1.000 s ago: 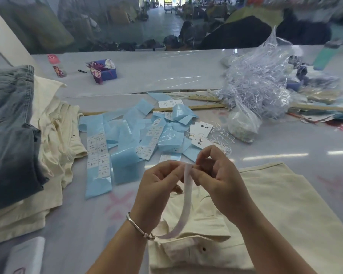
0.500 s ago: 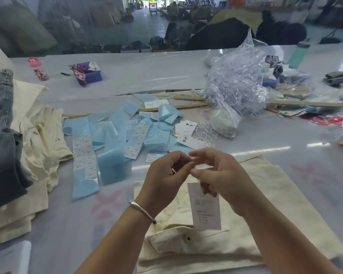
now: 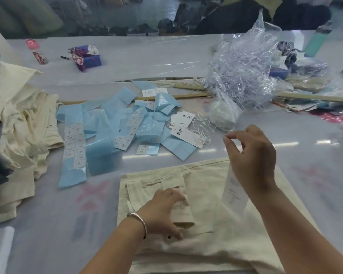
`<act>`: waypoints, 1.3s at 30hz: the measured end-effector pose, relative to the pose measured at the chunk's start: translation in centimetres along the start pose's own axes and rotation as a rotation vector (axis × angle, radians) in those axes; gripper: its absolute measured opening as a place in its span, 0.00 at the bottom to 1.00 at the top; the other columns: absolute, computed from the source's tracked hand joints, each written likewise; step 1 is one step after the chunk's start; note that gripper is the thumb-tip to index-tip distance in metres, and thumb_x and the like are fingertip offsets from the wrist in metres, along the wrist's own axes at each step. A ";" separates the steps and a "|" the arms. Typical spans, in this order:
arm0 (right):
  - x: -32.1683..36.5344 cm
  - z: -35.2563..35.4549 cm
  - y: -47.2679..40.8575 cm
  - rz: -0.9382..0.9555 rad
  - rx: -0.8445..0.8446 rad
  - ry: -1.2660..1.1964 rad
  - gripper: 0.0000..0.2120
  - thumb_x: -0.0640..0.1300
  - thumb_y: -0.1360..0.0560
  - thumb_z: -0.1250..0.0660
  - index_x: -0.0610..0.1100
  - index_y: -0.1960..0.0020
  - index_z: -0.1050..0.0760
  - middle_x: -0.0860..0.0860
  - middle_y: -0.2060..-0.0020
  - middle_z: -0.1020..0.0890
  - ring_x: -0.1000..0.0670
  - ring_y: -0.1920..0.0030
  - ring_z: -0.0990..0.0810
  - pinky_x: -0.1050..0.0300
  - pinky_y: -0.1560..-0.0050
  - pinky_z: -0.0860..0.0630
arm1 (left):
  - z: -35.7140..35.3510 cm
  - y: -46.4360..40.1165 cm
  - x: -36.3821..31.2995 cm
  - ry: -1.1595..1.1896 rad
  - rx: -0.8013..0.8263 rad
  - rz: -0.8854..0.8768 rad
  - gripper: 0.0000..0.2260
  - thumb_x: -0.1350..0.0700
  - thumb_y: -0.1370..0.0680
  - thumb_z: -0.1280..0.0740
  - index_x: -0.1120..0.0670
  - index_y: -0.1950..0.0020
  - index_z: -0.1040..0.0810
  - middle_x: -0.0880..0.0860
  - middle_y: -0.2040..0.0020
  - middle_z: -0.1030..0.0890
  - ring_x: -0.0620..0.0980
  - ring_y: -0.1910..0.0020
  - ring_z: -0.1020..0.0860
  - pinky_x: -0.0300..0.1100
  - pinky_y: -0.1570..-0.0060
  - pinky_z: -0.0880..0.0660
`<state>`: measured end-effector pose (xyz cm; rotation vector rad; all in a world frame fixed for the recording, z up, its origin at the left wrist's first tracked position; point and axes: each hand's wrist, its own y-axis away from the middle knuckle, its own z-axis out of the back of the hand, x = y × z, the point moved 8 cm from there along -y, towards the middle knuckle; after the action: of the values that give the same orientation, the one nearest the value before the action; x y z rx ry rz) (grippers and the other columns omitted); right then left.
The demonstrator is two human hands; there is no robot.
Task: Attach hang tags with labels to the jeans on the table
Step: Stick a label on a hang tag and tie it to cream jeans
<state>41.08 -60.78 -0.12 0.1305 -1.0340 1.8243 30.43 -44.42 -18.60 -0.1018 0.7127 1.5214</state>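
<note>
Cream folded jeans lie on the table in front of me. My right hand is raised above them and pinches the string of a white hang tag, which dangles below it, blurred. My left hand rests on the jeans near the waistband, fingers at a belt loop and a paper label. Two more white hang tags with strings lie beyond the jeans. Blue backing strips with white sticker labels are spread to the left.
A pile of cream and blue-grey garments sits at the left. A clear bag of plastic fasteners stands at the back right, a smaller bag before it. Wooden sticks run across the table. A purple box sits far back.
My hands have parted: the left dropped onto the jeans' waistband, the right rose to the right with the hang tag. The view moved closer to the jeans.
</note>
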 end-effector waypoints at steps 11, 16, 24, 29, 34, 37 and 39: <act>1.3 -14.8 10.3 -0.006 0.686 -0.295 0.01 0.45 0.27 0.28 0.48 0.57 0.17 0.55 0.65 0.31 0.57 0.66 0.31 0.55 0.61 0.29 | 2.3 6.3 11.1 0.652 -0.895 0.558 0.06 0.60 0.24 0.30 0.52 0.60 0.23 0.43 0.65 0.21 0.47 0.62 0.22 0.40 0.62 0.29; 2.9 -19.1 14.1 -0.011 0.879 -0.275 0.04 0.47 0.26 0.30 0.50 0.55 0.16 0.56 0.66 0.30 0.57 0.63 0.29 0.58 0.60 0.32 | 4.3 10.4 11.9 0.351 -1.159 0.583 0.12 0.66 0.29 0.31 0.54 0.48 0.21 0.48 0.57 0.21 0.53 0.55 0.24 0.41 0.57 0.30; 4.0 -21.5 14.9 -0.162 0.810 -0.279 0.03 0.47 0.27 0.29 0.51 0.57 0.17 0.55 0.64 0.26 0.52 0.59 0.25 0.56 0.56 0.28 | 4.3 3.5 9.7 -0.014 -0.623 0.303 0.18 0.53 0.23 0.34 0.47 0.33 0.25 0.44 0.42 0.22 0.48 0.37 0.30 0.42 0.40 0.33; 4.5 -22.5 15.0 -0.244 0.757 -0.251 0.05 0.47 0.27 0.31 0.50 0.57 0.17 0.55 0.62 0.24 0.54 0.59 0.26 0.61 0.61 0.33 | 5.8 2.0 10.5 -0.063 -0.593 0.381 0.04 0.51 0.25 0.35 0.47 0.52 0.22 0.44 0.51 0.21 0.46 0.43 0.28 0.44 0.48 0.35; 4.6 -22.4 15.3 -0.383 0.585 -0.258 0.06 0.44 0.26 0.32 0.45 0.58 0.17 0.51 0.61 0.24 0.51 0.60 0.27 0.60 0.64 0.34 | 6.1 2.0 11.6 0.497 -0.591 0.436 0.07 0.56 0.29 0.28 0.48 0.65 0.22 0.42 0.64 0.21 0.44 0.58 0.22 0.36 0.56 0.28; 4.0 -22.4 15.8 -0.616 0.430 -0.395 0.04 0.40 0.27 0.30 0.44 0.59 0.16 0.49 0.62 0.22 0.49 0.60 0.24 0.57 0.60 0.31 | 6.0 2.0 11.7 0.762 -0.609 0.432 0.09 0.61 0.28 0.29 0.50 0.66 0.19 0.44 0.68 0.19 0.40 0.66 0.23 0.29 0.64 0.29; 3.6 -22.4 16.2 -0.779 0.329 -0.546 0.05 0.37 0.28 0.29 0.45 0.60 0.16 0.49 0.62 0.20 0.49 0.60 0.22 0.59 0.58 0.28 | 5.9 2.2 12.1 0.923 -0.629 0.420 0.09 0.64 0.25 0.32 0.54 0.64 0.19 0.45 0.71 0.20 0.40 0.71 0.24 0.29 0.66 0.28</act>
<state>34.06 -44.91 -22.00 1.1190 -0.8482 1.2254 29.24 -30.86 -18.94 -1.2553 0.9722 2.0597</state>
